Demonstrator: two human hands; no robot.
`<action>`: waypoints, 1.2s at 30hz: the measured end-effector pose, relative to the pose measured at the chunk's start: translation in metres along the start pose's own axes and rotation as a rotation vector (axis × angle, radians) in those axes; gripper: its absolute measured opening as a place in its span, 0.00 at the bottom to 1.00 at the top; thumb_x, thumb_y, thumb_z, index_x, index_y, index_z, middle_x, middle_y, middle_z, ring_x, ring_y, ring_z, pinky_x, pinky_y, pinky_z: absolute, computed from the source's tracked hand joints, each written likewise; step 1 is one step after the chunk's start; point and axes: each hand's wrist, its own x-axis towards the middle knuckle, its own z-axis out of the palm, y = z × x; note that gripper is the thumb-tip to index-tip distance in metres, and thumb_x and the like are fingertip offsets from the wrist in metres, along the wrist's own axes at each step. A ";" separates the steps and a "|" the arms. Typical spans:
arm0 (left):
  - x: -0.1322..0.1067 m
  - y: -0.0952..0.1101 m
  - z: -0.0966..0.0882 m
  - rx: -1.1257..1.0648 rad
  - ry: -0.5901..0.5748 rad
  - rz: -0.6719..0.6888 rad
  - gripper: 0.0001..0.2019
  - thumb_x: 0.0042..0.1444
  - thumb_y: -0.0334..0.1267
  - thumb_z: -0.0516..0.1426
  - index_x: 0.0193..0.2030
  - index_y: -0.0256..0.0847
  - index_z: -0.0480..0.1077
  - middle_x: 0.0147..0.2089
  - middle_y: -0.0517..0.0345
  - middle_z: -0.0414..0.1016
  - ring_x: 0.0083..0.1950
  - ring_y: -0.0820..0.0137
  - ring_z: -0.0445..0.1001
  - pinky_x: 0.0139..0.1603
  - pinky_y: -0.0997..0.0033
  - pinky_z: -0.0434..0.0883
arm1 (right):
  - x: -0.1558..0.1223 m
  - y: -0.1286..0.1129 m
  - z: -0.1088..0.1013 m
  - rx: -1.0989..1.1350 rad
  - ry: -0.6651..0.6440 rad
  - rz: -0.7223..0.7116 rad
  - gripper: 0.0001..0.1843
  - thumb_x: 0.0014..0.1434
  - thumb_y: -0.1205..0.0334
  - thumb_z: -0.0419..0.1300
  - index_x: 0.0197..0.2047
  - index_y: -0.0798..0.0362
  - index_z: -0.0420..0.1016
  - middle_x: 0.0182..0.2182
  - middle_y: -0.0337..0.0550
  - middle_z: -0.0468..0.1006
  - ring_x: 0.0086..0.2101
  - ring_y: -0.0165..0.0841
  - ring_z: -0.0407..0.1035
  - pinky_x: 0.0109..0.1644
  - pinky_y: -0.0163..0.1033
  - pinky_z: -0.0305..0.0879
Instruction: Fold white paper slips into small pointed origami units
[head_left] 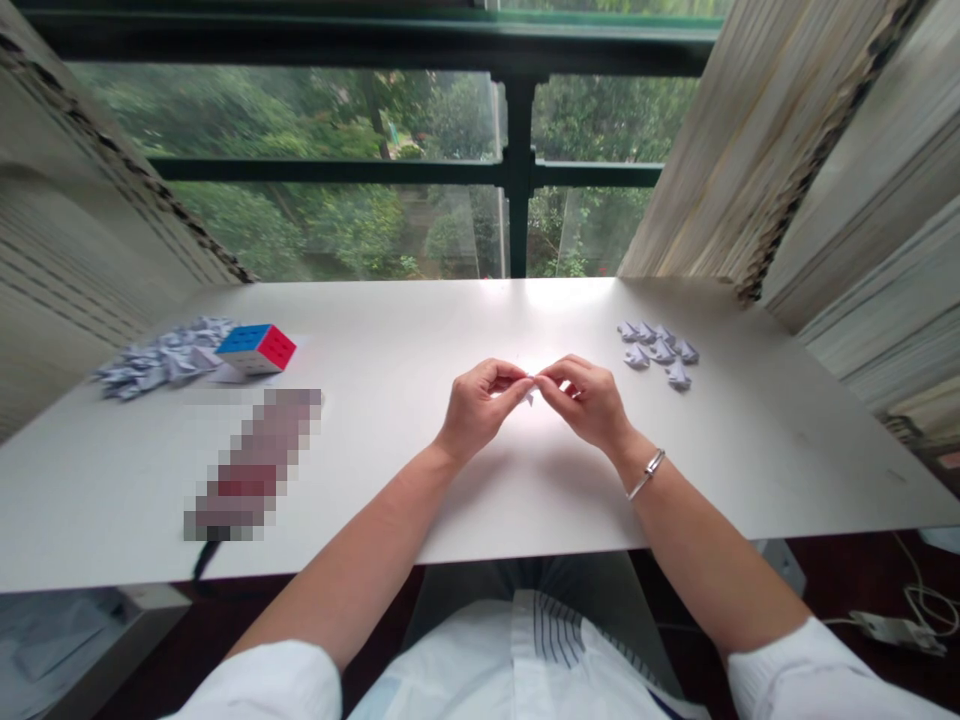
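Observation:
Above the middle of the white table, my left hand (486,402) and my right hand (583,398) meet at the fingertips. Both pinch one small piece of folded white paper (530,396), of which only a little shows below the fingers. Its full shape is hidden. On the right lie several folded paper pieces (661,350), apart from my right hand. Over on the left is a heap of folded paper pieces (161,358), with a cube puzzle (259,349) showing blue, red and white faces beside it.
A blurred-out long object (255,465) with a dark cord lies at the table's left front. The white table (360,500) reaches back to a green-framed window (517,175). Curtains (697,130) hang at both sides. A power strip (896,630) with cable lies on the floor at right.

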 end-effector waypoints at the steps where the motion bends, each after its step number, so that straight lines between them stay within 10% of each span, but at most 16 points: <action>1: 0.000 -0.002 0.000 -0.014 -0.011 -0.017 0.12 0.51 0.45 0.67 0.35 0.39 0.76 0.32 0.54 0.79 0.33 0.68 0.78 0.38 0.69 0.74 | 0.000 0.000 0.001 0.027 0.005 0.026 0.08 0.61 0.58 0.61 0.33 0.52 0.78 0.29 0.42 0.78 0.28 0.30 0.71 0.28 0.34 0.67; 21: -0.002 0.000 0.003 0.107 -0.098 -0.079 0.09 0.57 0.43 0.60 0.32 0.39 0.73 0.26 0.58 0.76 0.27 0.72 0.72 0.28 0.74 0.66 | 0.001 0.007 0.011 0.298 -0.057 0.404 0.09 0.51 0.58 0.67 0.28 0.55 0.77 0.23 0.40 0.79 0.24 0.29 0.71 0.29 0.34 0.66; 36: 0.002 -0.002 0.007 -0.295 -0.070 -0.307 0.16 0.52 0.45 0.65 0.42 0.36 0.75 0.32 0.55 0.79 0.32 0.70 0.77 0.34 0.70 0.74 | 0.009 -0.003 0.000 0.539 -0.152 0.670 0.12 0.50 0.55 0.68 0.28 0.56 0.77 0.25 0.41 0.77 0.26 0.27 0.70 0.28 0.31 0.68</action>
